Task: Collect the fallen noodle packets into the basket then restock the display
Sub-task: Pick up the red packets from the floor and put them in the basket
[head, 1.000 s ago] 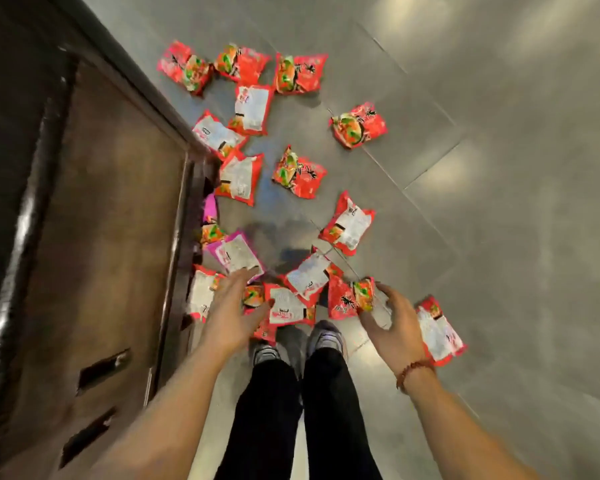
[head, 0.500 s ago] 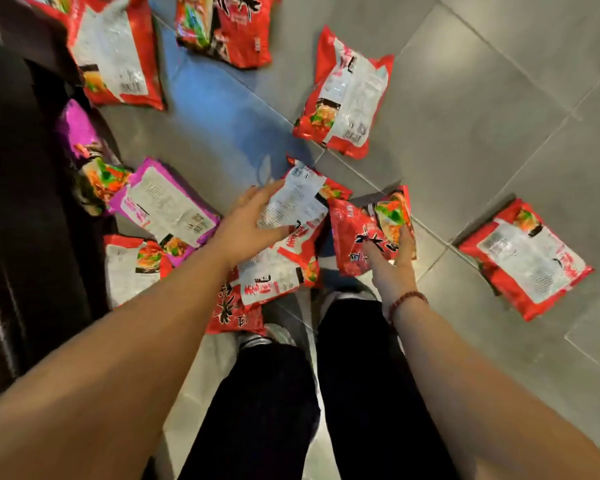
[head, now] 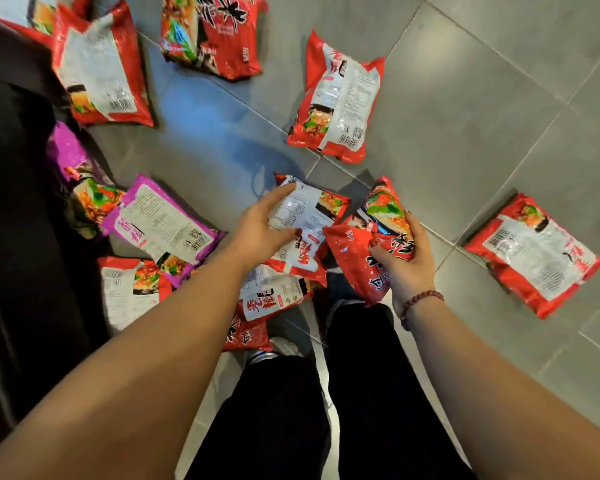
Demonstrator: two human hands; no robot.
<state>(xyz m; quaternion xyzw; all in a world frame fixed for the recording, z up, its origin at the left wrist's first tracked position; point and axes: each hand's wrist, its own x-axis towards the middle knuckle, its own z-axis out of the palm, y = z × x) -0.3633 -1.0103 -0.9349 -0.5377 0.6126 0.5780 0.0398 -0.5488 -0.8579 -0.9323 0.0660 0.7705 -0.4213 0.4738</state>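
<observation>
While left hand [head: 257,232] grips one red packet [head: 314,207], right hand [head: 407,266] grips another red packet [head: 352,261].

Both arms bare, reaching forward and down, forearms converging. Left hand [head: 258,233] palm down, fingers curled over the far edge of a white-backed packet [head: 307,211], thumb on its face. Right hand [head: 407,263] grips a red packet [head: 350,259], thumb on front, fingers wrapped round its edge. Bead bracelet [head: 421,301] on right wrist.

Noodle packets [head: 336,98] lie scattered on the floor [head: 465,98] before the shoes [head: 284,345], a cabinet [head: 14,271] to their left.
</observation>
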